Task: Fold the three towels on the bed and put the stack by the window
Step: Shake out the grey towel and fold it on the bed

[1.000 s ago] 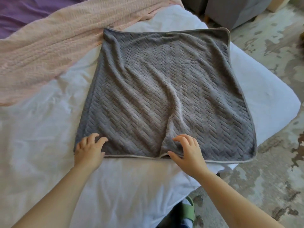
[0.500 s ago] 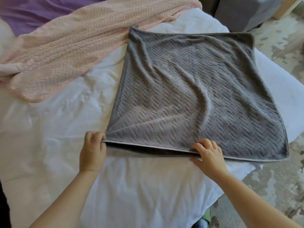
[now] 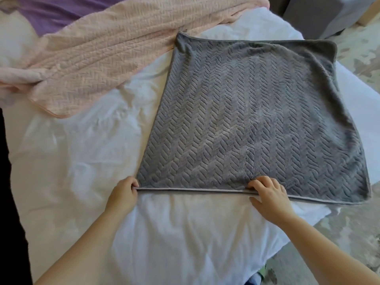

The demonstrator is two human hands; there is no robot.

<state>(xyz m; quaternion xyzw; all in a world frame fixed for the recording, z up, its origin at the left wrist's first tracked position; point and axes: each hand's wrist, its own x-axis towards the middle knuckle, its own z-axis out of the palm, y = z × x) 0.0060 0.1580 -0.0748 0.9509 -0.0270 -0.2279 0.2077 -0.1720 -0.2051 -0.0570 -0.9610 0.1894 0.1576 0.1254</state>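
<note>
Both arms reach over the bed [image 3: 185, 233]. The left hand [image 3: 123, 195] pinches a corner of the grey towel [image 3: 253, 120]. The right hand [image 3: 269, 197] fingers pinch its near edge.

A bed [image 3: 185, 233] covered in rumpled white fills most of the view. Past its right edge the floor [image 3: 349, 233] is mottled grey and beige; whether stone or rug cannot be told. A grey upholstered block [image 3: 314, 13] stands at top right, with a pale wooden piece [image 3: 370, 17] just beside it. The light is soft and even. A dark strip [image 3: 10, 202] runs down the left edge.
</note>
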